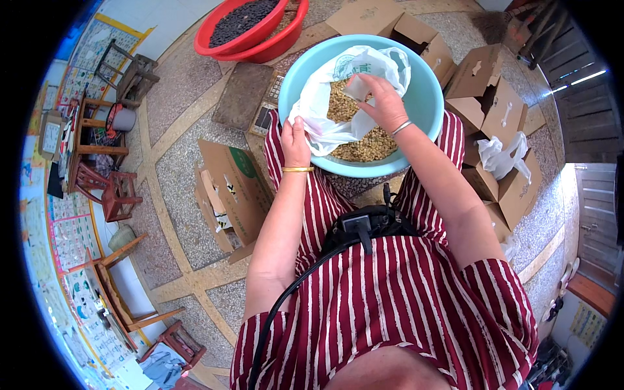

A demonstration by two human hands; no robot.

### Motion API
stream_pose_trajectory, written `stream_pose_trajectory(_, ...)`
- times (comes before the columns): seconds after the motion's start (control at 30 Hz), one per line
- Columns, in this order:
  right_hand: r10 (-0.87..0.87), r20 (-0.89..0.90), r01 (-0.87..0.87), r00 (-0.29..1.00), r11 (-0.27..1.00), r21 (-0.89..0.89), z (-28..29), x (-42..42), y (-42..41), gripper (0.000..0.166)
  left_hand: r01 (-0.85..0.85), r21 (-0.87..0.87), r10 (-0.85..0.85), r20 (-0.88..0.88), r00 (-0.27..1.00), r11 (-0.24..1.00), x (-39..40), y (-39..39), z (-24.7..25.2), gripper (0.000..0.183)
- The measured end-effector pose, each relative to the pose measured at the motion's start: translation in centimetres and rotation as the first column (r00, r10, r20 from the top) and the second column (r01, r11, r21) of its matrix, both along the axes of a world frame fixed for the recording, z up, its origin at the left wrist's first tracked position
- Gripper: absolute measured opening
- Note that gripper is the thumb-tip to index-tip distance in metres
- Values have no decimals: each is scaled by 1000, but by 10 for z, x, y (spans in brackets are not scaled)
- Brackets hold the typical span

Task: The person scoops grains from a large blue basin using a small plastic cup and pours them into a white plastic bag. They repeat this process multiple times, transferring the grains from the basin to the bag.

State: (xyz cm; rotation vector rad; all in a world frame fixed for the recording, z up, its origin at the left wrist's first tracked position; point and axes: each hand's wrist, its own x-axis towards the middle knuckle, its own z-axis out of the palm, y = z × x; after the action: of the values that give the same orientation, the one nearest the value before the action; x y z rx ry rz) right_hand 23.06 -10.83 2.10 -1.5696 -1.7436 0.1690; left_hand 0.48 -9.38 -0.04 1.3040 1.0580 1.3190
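Observation:
A light blue plastic basin (428, 107) stands between the knees, with small tan seeds or beans (368, 145) loose in its bottom. Inside it, a white plastic bag (312, 105) with green print gapes wide over more of the same kernels. My left hand (296, 141) grips the bag's near-left edge at the basin rim. Over the bag's mouth, my right hand (385, 101) pinches a small translucent whitish piece (358, 89), perhaps a scoop or cup; its exact kind is unclear. The fingertips of the left hand are partly hidden by plastic folds.
Two red basins (204, 41), one holding dark beans, overlap beyond the blue one. A flat scale (263, 114) lies left of it. Cardboard boxes (234, 190) stand at left, and several open cartons (487, 105) at right, one topped by a white bag (504, 153). Wooden chairs (117, 195) line the wall.

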Motion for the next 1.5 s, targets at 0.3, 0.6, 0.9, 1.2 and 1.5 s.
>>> stream_pose_trajectory(0.3,-50,156,32,986,993,117,10,-4,-2,65,37,-45,-32,118,993,998,2,1,1,24)
stream_pose_trajectory(0.6,173,-641,-361,748,916,-173,3,5,-4,53,29,-55,-22,127,992,998,2,0,5,25)
stream_pose_trajectory(0.9,357,-360,-481,862,349,-804,-14,5,-7,59,-52,-39,54,69,996,998,5,-3,11,28)
stream_pose_trajectory(1.2,99,552,355,828,669,-653,-27,13,3,28,-13,-58,17,71,997,998,0,-3,8,28)
stream_pose_trajectory(1.5,351,216,86,911,350,-933,-27,8,1,40,-16,-10,17,106,994,1000,3,0,2,30)
